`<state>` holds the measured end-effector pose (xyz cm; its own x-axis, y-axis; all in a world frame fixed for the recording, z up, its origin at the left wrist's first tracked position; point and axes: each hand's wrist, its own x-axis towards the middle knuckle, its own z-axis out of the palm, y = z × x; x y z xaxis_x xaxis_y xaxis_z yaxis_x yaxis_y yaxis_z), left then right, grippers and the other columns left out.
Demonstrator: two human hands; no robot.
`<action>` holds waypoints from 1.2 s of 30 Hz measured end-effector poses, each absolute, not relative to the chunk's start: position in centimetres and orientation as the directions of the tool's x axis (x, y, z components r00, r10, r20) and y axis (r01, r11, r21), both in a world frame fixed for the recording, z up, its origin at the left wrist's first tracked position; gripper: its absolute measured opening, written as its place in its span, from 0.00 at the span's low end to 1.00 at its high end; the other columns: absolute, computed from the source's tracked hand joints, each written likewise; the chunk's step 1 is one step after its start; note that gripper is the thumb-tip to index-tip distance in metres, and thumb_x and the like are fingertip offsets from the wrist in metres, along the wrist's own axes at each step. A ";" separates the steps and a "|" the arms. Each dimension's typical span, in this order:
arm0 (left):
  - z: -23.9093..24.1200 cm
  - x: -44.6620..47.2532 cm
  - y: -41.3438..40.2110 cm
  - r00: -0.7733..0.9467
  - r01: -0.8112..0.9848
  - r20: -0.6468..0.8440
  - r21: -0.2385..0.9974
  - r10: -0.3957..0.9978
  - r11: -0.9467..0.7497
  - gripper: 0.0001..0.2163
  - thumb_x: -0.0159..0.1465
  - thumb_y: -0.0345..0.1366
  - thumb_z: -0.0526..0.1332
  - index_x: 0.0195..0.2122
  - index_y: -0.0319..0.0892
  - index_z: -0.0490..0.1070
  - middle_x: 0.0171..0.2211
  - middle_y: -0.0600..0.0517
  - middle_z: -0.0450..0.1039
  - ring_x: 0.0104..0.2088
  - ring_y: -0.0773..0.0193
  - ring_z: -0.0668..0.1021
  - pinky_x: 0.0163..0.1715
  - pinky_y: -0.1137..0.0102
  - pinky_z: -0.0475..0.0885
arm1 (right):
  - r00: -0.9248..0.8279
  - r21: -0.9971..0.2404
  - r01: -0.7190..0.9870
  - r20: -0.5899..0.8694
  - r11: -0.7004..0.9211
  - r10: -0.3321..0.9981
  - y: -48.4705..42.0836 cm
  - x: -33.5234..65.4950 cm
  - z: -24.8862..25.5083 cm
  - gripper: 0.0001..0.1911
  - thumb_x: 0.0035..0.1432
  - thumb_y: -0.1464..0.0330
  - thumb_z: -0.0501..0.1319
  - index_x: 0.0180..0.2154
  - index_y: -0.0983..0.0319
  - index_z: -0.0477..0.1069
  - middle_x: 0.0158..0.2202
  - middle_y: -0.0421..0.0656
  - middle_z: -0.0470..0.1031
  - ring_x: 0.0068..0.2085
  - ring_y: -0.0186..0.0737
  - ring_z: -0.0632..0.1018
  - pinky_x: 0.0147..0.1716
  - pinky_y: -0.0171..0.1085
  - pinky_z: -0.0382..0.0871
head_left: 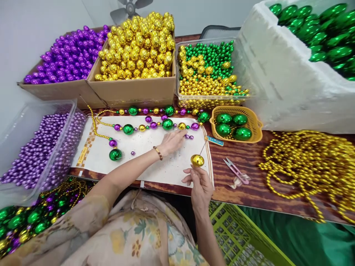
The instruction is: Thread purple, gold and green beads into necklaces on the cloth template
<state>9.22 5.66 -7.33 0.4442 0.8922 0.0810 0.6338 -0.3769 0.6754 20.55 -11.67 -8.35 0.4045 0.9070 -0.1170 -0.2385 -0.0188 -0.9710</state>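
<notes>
My left hand (173,142) reaches over the white cloth (155,170), fingers stretched toward a few small purple beads (189,136); nothing shows in it. In a pinch, my right hand (200,186) holds a large shiny gold bead (197,160) from below near the cloth's right edge. A thin needle-like line rises from that bead toward the strand's end. Along the back of the cloth runs a strand of green (168,124), gold and purple beads, doubled in two rows. Its left end has small gold beads leading to a large green bead (115,154).
Boxes of purple beads (69,55) and gold beads (138,44) stand behind, beside a clear bin (213,96). Right are an orange basket (256,127), a foam box (271,85), thread snips (235,170) and gold bead strings (310,173). A purple-bead tub (39,155) is left.
</notes>
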 end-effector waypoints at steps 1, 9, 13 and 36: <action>-7.4 9.8 6.1 0.468 0.692 0.036 0.606 0.883 -0.392 0.16 0.67 0.27 0.54 0.53 0.43 0.74 0.47 0.43 0.76 0.44 0.53 0.78 0.47 0.61 0.70 | 0.407 -0.975 -0.222 -0.121 -0.030 0.905 -11.7 20.7 -8.5 0.12 0.60 0.61 0.65 0.40 0.63 0.72 0.32 0.44 0.80 0.21 0.32 0.75 0.22 0.32 0.65; -7.3 11.4 6.8 0.485 0.866 -0.147 0.218 0.862 -0.450 0.16 0.71 0.29 0.47 0.56 0.43 0.68 0.52 0.44 0.75 0.45 0.55 0.79 0.42 0.64 0.70 | 0.419 -0.954 -0.279 -0.221 -0.107 0.881 -11.8 22.1 -10.1 0.15 0.55 0.59 0.68 0.36 0.64 0.74 0.30 0.44 0.81 0.20 0.33 0.75 0.21 0.32 0.64; -7.5 11.4 6.7 0.455 0.882 -0.142 0.208 0.879 -0.423 0.16 0.72 0.31 0.46 0.57 0.44 0.67 0.53 0.44 0.75 0.46 0.55 0.79 0.43 0.63 0.70 | 0.402 -0.949 -0.284 -0.248 -0.138 0.881 -11.6 22.0 -10.3 0.15 0.54 0.58 0.68 0.36 0.64 0.75 0.30 0.45 0.81 0.21 0.34 0.76 0.21 0.32 0.63; -3.5 12.5 11.7 0.461 0.652 0.394 0.457 0.795 -0.605 0.10 0.71 0.32 0.53 0.48 0.41 0.73 0.42 0.48 0.77 0.42 0.61 0.78 0.44 0.68 0.72 | 0.399 -0.931 -0.357 -0.220 -0.069 0.890 -11.8 23.3 -12.2 0.12 0.55 0.59 0.69 0.32 0.62 0.77 0.19 0.38 0.71 0.20 0.32 0.69 0.19 0.31 0.64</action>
